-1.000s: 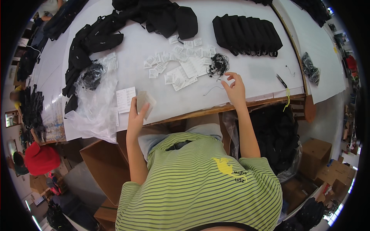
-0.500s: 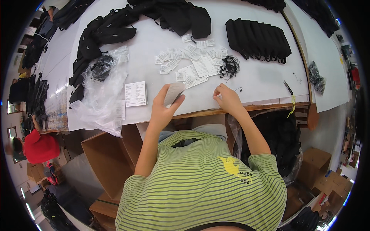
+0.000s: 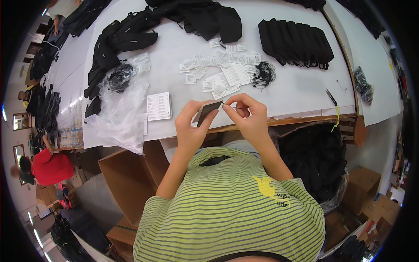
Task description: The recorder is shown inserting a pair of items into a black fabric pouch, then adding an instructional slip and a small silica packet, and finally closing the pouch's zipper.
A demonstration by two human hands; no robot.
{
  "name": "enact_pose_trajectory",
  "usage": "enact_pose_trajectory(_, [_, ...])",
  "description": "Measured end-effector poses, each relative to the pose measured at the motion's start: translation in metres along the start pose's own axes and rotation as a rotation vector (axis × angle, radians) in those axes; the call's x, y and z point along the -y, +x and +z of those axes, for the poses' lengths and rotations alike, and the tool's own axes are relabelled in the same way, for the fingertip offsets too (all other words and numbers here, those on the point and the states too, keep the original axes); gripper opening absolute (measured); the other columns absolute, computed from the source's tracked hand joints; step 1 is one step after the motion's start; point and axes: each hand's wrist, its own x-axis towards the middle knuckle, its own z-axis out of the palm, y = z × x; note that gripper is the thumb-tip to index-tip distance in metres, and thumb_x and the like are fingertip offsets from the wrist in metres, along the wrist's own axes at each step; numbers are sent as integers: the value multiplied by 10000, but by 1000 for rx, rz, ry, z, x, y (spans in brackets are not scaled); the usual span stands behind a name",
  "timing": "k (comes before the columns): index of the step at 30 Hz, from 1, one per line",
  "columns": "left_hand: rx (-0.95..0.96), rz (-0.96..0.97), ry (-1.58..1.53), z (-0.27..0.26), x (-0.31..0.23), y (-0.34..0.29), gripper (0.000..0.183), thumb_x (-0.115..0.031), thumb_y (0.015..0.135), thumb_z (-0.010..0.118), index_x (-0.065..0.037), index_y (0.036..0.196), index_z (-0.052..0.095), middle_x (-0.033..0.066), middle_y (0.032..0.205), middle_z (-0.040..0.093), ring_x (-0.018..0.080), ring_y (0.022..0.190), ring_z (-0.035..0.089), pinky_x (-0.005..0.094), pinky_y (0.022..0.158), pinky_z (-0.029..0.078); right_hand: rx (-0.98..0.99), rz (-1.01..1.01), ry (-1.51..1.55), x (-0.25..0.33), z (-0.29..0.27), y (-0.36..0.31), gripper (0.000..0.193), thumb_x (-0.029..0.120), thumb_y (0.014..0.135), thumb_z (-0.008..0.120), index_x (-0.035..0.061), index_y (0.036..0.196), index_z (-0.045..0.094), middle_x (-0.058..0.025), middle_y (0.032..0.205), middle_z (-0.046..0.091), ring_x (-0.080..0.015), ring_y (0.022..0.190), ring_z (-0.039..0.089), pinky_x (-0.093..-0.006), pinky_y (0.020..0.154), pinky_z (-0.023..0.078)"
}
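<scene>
Left hand (image 3: 192, 124) is clasping grey rectangular cards (image 3: 209, 112), right hand (image 3: 251, 118) pinching a thin black cord (image 3: 236, 108), perhaps risking a drop if either grip slackens.

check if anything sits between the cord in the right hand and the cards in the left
Nothing visible does: the right hand holds the thin dark cord by the corner of the grey cards, which the left hand grips; contact is too small to tell. The white labels lie beyond both hands on the table.
</scene>
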Motion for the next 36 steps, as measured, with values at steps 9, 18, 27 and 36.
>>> enact_pose_trajectory(9, [-20, 206, 63, -5, 5, -2, 226, 39, 727, 709, -60, 930, 716, 55, 781, 624, 143, 683, 579, 268, 611, 460, 57, 27, 4, 4, 3, 1, 94, 44, 777, 695, 44, 853, 639, 71, 557, 410, -11, 522, 336, -194, 481, 242])
enact_pose_trajectory(18, [364, -246, -485, -17, 30, -4, 190, -165, 934, 555, -1, 912, 650, -5, 801, 589, 55, 672, 489, 203, 606, 399, 273, 53, 112, -9, -4, 1, 96, 17, 724, 734, 36, 801, 680, 34, 549, 525, -14, 516, 421, -191, 505, 300])
enact_pose_trajectory(27, [304, -140, -340, -39, 41, 2, 129, -105, 915, 570, 23, 908, 583, 25, 832, 555, 67, 747, 534, 213, 667, 446, 406, 245, 219, -5, 22, 19, 92, 68, 817, 681, 26, 893, 651, 28, 595, 541, -29, 521, 469, -182, 493, 332])
enact_pose_trajectory(36, [92, -173, -438, -64, 80, 23, 128, -142, 888, 598, -14, 893, 605, 30, 821, 594, 82, 648, 549, 229, 606, 440, 601, 442, 290, -20, 51, 33, 108, 106, 875, 611, 16, 832, 572, 3, 607, 537, -66, 486, 489, -204, 455, 358])
